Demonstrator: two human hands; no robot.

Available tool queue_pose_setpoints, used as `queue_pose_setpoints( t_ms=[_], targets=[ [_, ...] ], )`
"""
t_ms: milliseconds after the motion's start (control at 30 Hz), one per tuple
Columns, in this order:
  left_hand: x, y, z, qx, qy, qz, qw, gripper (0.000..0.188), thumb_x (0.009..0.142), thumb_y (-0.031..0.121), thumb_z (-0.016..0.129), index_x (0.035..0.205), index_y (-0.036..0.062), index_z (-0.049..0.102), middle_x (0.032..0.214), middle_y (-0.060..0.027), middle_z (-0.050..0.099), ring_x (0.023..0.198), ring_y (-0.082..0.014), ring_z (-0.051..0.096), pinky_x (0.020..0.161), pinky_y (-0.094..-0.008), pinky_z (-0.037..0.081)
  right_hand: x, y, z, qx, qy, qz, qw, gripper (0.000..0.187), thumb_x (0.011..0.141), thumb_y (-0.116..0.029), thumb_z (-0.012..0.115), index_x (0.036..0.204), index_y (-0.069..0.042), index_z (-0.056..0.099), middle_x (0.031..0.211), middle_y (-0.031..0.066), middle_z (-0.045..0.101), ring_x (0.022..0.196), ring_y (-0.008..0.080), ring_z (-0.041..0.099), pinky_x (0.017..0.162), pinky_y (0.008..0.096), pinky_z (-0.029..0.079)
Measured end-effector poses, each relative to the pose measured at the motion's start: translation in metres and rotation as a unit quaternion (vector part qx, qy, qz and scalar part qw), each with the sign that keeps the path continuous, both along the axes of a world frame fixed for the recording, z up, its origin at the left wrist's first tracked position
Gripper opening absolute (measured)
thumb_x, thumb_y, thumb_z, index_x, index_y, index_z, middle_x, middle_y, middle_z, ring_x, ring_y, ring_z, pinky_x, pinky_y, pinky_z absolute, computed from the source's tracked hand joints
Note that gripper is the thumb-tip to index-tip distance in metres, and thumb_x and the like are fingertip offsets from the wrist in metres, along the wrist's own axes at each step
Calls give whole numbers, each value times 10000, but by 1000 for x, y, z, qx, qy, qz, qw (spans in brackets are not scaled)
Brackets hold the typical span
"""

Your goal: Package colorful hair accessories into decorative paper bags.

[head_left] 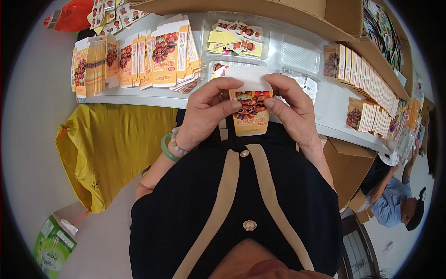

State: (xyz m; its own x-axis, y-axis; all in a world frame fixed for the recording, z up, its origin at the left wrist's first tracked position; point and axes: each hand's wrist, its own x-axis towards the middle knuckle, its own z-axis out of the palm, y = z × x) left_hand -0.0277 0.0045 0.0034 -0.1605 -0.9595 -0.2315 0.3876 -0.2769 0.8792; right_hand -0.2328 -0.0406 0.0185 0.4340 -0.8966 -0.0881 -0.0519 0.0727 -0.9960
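Between my two hands is a small orange and white cardboard box with cartoon figures on its front. Its white flap end points away from me and stands unfolded. My left hand pinches the box's left edge, thumb on the front. On the opposite edge, my right hand grips it the same way, fingers near the flap. Just beyond the hands lies a clear plastic tray holding sticker cards and yellow slips. Flat, unfolded boxes of the same print are stacked to the left of it.
Filled boxes stand in rows at the right. Large brown cartons border the table's far side. A yellow sack hangs below the table at left, near a green package. Another person works at far right.
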Motion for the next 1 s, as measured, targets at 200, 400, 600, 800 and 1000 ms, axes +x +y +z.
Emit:
queue_pose_setpoints(
  t_ms=[200, 400, 600, 800, 1000],
  targets=[
    [4, -2, 0, 7, -58, -11, 998, 381, 816, -39, 638, 1184, -16, 543, 1040, -57, 602, 959, -126, 576, 854, -258, 475, -3, 5, -5, -87, 76, 85, 990, 297, 776, 15, 643, 1069, -25, 615, 936, 80, 577, 816, 157, 558, 722, 269, 456],
    [3, -1, 1, 17, -25, -46, 998, 271, 872, 8, 600, 1140, 17, 563, 974, -3, 553, 872, -58, 503, 784, -213, 442, -1, 11, 1, -5, 77, 53, 996, 243, 775, -21, 662, 1014, 6, 623, 951, 95, 617, 921, 192, 589, 836, 289, 439],
    [12, -7, -4, -45, -67, -110, 991, 150, 888, 26, 583, 1033, 23, 542, 941, 18, 507, 878, -50, 485, 792, -199, 420, -5, 1, 10, -48, 151, 104, 982, 204, 787, -48, 658, 972, 24, 611, 985, 102, 637, 880, 180, 598, 803, 289, 461],
    [3, -7, 1, -64, -40, -24, 997, 227, 859, -22, 600, 1063, 36, 519, 945, -6, 515, 894, -51, 490, 784, -209, 423, 2, -14, 13, 137, -102, -66, 983, 180, 834, -55, 592, 997, 10, 634, 1100, 60, 615, 923, 140, 570, 852, 269, 423],
    [-2, -13, 8, -23, 56, 4, 998, 347, 838, -64, 603, 1138, 33, 461, 1019, -54, 589, 913, -87, 561, 795, -219, 459, 5, -24, 19, 127, -8, 85, 988, 283, 901, -198, 536, 1051, 15, 646, 1137, 107, 612, 973, 149, 556, 872, 279, 416]
  ],
)
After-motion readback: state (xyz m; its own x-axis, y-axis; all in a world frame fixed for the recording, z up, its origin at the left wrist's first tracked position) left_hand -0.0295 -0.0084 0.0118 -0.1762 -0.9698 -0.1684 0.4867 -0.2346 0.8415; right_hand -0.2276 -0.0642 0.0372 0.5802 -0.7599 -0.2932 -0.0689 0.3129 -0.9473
